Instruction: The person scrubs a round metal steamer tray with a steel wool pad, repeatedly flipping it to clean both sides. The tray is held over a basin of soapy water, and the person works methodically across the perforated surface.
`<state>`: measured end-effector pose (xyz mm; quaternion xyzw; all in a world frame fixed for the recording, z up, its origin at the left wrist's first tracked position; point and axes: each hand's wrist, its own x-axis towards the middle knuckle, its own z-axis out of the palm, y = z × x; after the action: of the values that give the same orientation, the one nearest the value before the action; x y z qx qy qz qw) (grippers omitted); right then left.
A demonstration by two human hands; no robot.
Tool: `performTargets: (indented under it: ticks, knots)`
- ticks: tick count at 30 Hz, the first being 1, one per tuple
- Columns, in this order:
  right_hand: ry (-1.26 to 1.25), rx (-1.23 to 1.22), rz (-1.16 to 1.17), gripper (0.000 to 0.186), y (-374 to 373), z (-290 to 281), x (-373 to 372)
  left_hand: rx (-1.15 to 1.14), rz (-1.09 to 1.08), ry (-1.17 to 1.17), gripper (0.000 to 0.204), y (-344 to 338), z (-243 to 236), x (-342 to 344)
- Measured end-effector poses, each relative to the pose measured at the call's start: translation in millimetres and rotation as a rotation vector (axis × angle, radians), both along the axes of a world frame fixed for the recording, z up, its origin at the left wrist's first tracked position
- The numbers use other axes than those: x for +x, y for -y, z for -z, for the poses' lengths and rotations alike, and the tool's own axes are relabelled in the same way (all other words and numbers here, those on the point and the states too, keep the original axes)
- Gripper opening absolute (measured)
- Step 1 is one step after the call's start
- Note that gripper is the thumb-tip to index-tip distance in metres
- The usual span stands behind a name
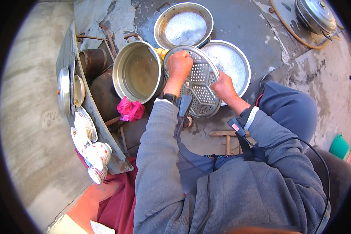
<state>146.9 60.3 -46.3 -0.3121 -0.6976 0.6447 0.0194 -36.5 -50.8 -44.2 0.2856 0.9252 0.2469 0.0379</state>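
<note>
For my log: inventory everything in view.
Steamer tray: 1, grey, centre
Sudsy basins: 2, silver, behind tray
Water pot: 1, silver, beside tray
Crumpled wad: 1, pink, by water pot
Lidded pot: 1, silver, top right
Hose: 1, brown, top right
Tub: 1, green, right
Table: 1, grey, left
Dishes: several, whitish, on table
Lid: 1, silver, among dishes
Containers: 2, brown, under table
Cloth: 1, red, lower left
Wooden frame: 1, brown, below tray
Left hand: 1, grey-sleeved, on tray
Right hand: 1, grey-sleeved, gripping rim

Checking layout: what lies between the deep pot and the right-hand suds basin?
The head view shows the perforated metal tray, plus a small yellow item by the pot.
</note>
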Motion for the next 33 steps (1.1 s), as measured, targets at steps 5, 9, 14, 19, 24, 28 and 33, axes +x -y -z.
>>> performTargets:
  ticks: [5, 9, 14, 19, 24, 28, 33]
  knots:
    - [-0.055, -0.015, -0.015, 0.033, 3, -2, 4, -0.084, -0.182, 0.017, 0.012, -5, -2, -33]
    - [-0.063, -0.027, 0.001, 0.032, 3, -2, 3, -0.029, -0.199, -0.008, 0.014, -10, -4, -38]
    - [-0.038, -0.008, -0.009, 0.03, 2, -4, 2, 0.058, -0.114, 0.058, 0.013, -2, -6, -4]
    - [-0.002, 0.009, -0.024, 0.03, 2, -6, 3, 0.213, -0.016, 0.142, 0.009, -10, -13, 34]
    - [-0.019, 0.017, -0.02, 0.029, 3, 0, 2, 0.244, 0.004, 0.164, 0.007, -11, -15, 31]
    - [-0.009, 0.023, -0.015, 0.029, 3, 1, 3, 0.033, -0.133, 0.159, 0.01, 0, -10, 14]
    - [-0.012, -0.02, -0.01, 0.027, 1, -6, 3, 0.091, -0.088, 0.145, 0.012, 7, -6, 14]
